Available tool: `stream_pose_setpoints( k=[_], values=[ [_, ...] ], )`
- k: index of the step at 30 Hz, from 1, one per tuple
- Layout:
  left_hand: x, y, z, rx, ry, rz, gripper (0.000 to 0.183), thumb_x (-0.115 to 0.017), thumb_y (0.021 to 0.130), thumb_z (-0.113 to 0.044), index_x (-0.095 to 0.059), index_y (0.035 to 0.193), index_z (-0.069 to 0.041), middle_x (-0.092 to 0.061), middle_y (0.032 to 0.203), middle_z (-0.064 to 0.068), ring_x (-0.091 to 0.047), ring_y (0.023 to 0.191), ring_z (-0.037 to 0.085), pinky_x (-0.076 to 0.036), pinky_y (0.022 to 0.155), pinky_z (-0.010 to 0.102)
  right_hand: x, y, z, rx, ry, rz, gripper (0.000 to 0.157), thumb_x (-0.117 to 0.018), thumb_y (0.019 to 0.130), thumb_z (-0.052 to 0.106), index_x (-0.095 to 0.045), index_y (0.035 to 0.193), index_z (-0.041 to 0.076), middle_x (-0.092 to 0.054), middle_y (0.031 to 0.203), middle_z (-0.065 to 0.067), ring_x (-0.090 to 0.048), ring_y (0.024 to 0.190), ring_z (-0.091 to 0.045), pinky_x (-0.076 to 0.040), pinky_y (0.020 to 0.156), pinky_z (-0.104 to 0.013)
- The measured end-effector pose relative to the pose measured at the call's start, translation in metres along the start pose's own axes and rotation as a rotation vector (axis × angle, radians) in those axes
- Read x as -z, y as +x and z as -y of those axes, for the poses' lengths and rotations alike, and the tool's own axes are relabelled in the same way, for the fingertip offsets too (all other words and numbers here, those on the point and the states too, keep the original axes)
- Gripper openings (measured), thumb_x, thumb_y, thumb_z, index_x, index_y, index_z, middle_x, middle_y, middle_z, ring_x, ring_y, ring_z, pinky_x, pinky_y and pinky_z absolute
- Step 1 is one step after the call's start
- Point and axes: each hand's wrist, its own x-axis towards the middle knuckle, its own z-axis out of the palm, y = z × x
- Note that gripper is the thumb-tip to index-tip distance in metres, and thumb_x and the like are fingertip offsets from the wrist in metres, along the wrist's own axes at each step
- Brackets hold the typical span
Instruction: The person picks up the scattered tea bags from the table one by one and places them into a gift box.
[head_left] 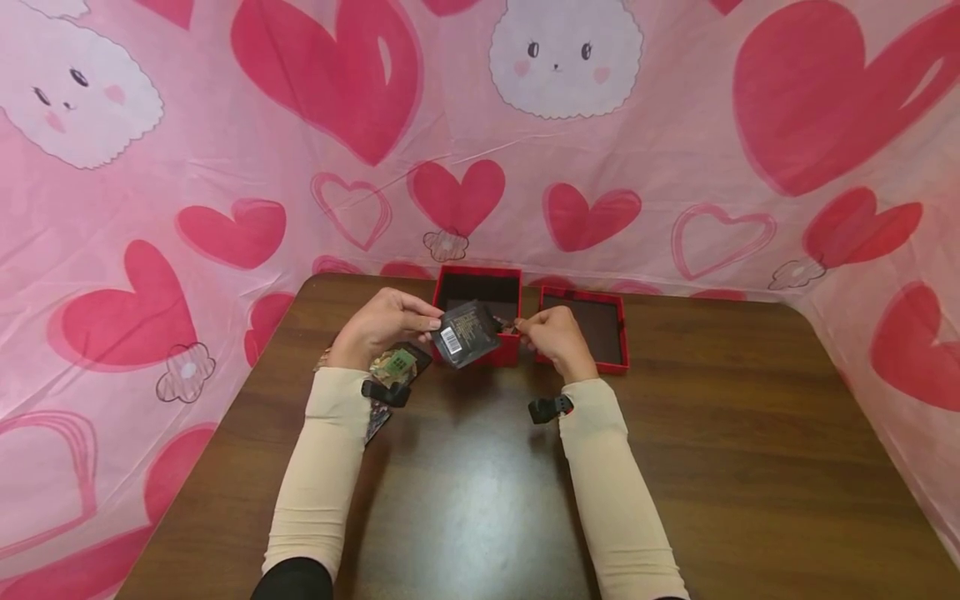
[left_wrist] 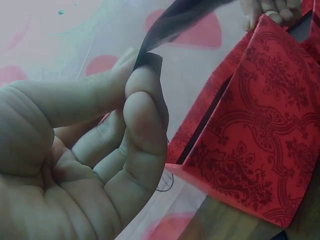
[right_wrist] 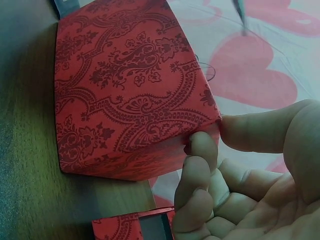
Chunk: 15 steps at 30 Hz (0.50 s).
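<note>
My left hand (head_left: 384,325) pinches a flat black packet (head_left: 467,335) by its edge, between thumb and fingers. Small printed text and a white barcode label show on the side facing up. The packet is held tilted over the front of an open red box (head_left: 477,272). In the left wrist view, only a dark strip of the packet (left_wrist: 177,22) shows above the fingertips. My right hand (head_left: 558,337) grips the box's front right corner at the rim. Dark red floral patterning covers the box wall (right_wrist: 135,65) in the right wrist view.
A red-rimmed box lid (head_left: 624,333) with a dark inside lies right of the box. Several patterned packets (head_left: 393,367) lie on the brown wooden table (head_left: 720,433), partly hidden by the left wrist. A pink heart-print cloth (head_left: 450,125) hangs behind the table.
</note>
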Motion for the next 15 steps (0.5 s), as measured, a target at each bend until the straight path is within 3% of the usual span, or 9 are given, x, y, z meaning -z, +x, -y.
stream_pose_setpoints(
  k=[4, 8, 15],
  values=[
    [-0.0001, 0.0012, -0.0007, -0.002, -0.029, -0.006, 0.021, -0.069, 0.089, 0.010, -0.069, 0.109, 0.017, -0.070, 0.079, 0.013, -0.062, 0.059, 0.019, -0.058, 0.062, 0.031, 0.0000, 0.0001, -0.0002, 0.002, -0.002, 0.003, 0.025, -0.071, 0.095, 0.020, -0.078, 0.088, -0.004, -0.067, 0.068, -0.006, -0.061, 0.064, -0.019, -0.054, 0.071, -0.045],
    [0.0011, 0.0020, -0.0018, -0.002, -0.074, -0.019, 0.018, -0.068, 0.090, 0.011, -0.071, 0.107, 0.015, -0.071, 0.083, 0.013, -0.061, 0.058, 0.019, -0.058, 0.061, 0.030, -0.0001, -0.0009, 0.0005, -0.001, -0.002, 0.002, 0.026, -0.071, 0.095, 0.020, -0.077, 0.088, -0.004, -0.067, 0.068, -0.006, -0.064, 0.072, -0.030, -0.054, 0.074, -0.047],
    [0.0047, 0.0034, -0.0013, 0.004, -0.078, -0.075, 0.013, -0.074, 0.087, 0.007, -0.077, 0.100, 0.006, -0.070, 0.094, 0.018, -0.061, 0.060, 0.021, -0.057, 0.060, 0.031, -0.0002, -0.0029, 0.0010, -0.003, 0.008, 0.006, 0.025, -0.071, 0.094, 0.020, -0.078, 0.087, -0.003, -0.071, 0.084, -0.022, -0.066, 0.081, -0.038, -0.054, 0.073, -0.046]
  ],
)
